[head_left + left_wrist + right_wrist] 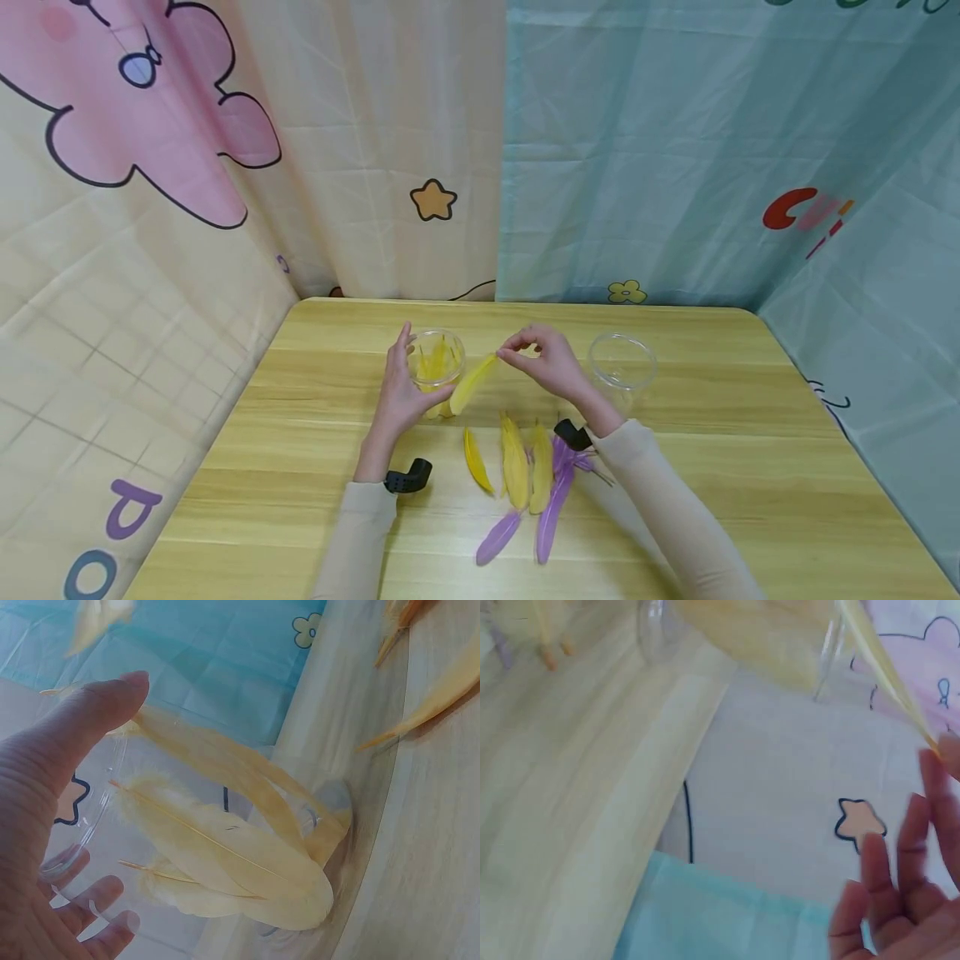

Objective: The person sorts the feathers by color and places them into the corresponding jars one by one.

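Note:
My left hand [396,390] grips a clear plastic cup [462,350], thumb on the near side and fingers round the far side. Several pale yellow feathers [232,862] stand inside it, seen through its wall in the left wrist view. To the right of the cup, my right hand [553,365] pinches a yellow feather [472,385] by its quill between thumb and forefinger. That feather slants down to the left, its broad end near the left thumb. In the right wrist view, the other fingers of the right hand [907,892] are loosely bent.
A second clear cup [622,385] stands at the back right. Nearer, a bright yellow feather [477,463], pale yellow feathers [515,471] and purple feathers [553,512] lie on the wooden table [285,467]. Printed curtains [360,150] hang behind the table and at its sides.

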{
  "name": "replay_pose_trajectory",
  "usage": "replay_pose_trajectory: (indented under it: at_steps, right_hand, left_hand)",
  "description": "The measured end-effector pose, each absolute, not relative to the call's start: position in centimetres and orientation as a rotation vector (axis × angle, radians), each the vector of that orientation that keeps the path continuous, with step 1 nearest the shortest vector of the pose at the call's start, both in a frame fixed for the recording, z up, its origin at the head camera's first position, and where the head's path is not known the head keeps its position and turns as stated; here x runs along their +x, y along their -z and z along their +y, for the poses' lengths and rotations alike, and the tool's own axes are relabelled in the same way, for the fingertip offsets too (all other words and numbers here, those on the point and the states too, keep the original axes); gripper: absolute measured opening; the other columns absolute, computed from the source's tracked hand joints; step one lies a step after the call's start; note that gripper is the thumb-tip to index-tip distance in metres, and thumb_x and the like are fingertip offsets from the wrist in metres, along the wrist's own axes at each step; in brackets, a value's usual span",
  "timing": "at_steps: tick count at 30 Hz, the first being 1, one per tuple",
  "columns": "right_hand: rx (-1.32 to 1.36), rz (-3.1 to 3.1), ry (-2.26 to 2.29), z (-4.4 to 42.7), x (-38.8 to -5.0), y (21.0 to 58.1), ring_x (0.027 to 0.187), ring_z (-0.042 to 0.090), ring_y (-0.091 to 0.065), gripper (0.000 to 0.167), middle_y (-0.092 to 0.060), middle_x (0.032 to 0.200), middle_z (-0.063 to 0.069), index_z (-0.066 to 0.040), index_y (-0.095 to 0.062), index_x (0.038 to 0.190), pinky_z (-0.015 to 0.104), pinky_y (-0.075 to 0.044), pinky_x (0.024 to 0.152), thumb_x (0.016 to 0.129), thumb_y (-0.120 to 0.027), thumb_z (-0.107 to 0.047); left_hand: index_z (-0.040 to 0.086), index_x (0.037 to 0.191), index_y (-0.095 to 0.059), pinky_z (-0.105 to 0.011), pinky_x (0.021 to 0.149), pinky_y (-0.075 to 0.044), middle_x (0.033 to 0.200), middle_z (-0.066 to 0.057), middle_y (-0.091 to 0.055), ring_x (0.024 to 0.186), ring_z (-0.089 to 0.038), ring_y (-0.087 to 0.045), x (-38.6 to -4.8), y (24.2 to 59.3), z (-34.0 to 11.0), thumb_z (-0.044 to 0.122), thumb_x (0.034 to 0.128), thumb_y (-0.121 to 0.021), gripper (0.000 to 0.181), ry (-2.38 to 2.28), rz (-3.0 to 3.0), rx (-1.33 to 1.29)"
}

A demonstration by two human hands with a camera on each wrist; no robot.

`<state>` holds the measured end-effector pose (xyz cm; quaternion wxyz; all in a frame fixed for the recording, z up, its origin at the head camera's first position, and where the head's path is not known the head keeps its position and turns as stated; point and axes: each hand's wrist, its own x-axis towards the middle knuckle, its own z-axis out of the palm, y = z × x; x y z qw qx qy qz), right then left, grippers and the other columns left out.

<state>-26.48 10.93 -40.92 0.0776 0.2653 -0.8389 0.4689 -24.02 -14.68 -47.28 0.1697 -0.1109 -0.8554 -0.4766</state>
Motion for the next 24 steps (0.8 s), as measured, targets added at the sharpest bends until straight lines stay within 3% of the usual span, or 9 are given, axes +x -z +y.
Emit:
replay_pose_trajectory:
  at_steps: [10, 16, 24]
  right_hand:
    - [0.931, -1.942, -1.229, 7.8, -26.7, 39.6, 0.082, 0.021, -0.049, 0.008, -0.057, 0.085, 0.001, -0.009, -0.074, 0.087, 0.036, -0.037, 0.074, 0.08, -0.077, -0.009]
    - [1.032, -2.01, -0.964, 6.0, -26.8, 40.5, 0.082, 0.021, -0.048, 0.009, -0.053, 0.085, 0.0, -0.013, -0.075, 0.086, 0.037, -0.037, 0.076, 0.079, -0.078, -0.018]
    - [1.064, -2.127, -0.925, 5.7, -26.6, 41.5, 0.082, 0.018, -0.05, 0.018, -0.055, 0.085, -0.001, -0.011, -0.076, 0.091, 0.036, -0.04, 0.076, 0.078, -0.08, -0.023]
  left_hand:
    - [0.02, 0.153, -0.006, -0.056, 0.099, -0.034, 0.144, -0.013, -0.029, 0.13, -0.033, -0.031, -24.0, 47.2, -14.6, 0.037, 0.0652, -0.087, 0.121, 1.368, -2.427, -0.323]
    - [0.027, 0.153, -0.004, -0.056, 0.099, -0.033, 0.145, -0.012, -0.028, 0.131, -0.031, -0.03, -23.9, 47.1, -14.7, 0.037, 0.0667, -0.086, 0.119, 1.383, -2.438, -0.312]
    - [0.023, 0.153, -0.005, -0.057, 0.098, -0.034, 0.145, -0.012, -0.028, 0.131, -0.032, -0.031, -23.9, 47.0, -14.7, 0.039, 0.0672, -0.085, 0.119, 1.373, -2.44, -0.318]
